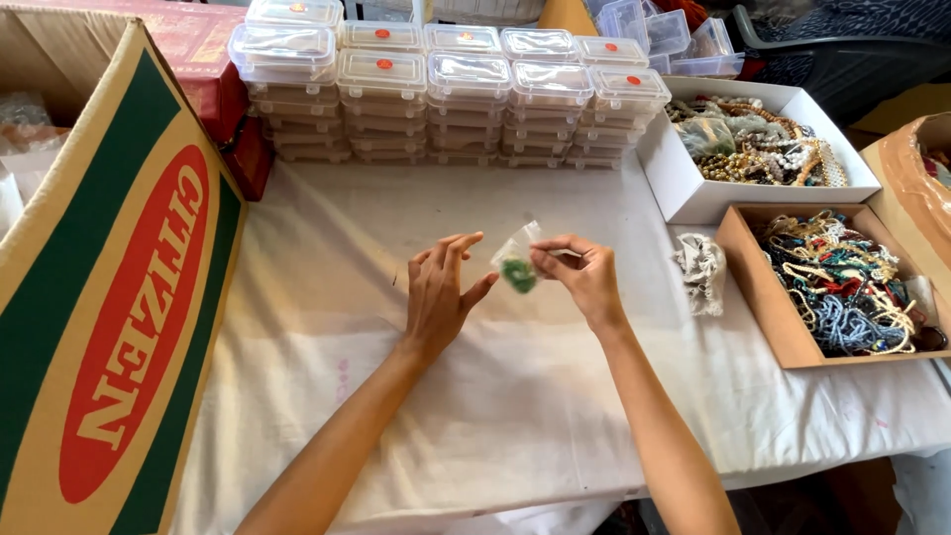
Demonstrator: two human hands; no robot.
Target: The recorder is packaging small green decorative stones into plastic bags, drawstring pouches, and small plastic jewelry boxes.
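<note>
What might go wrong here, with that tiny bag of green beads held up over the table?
The right hand pinches the small clear bag only by its top edge, while the left hand is open beside it; a slip could let it drop. If its mouth is open, which I cannot tell, the green beads might scatter over the white cloth.

stacked clear boxes (466, 99), bead trays (783, 327) — cardboard carton (109, 287)
</note>
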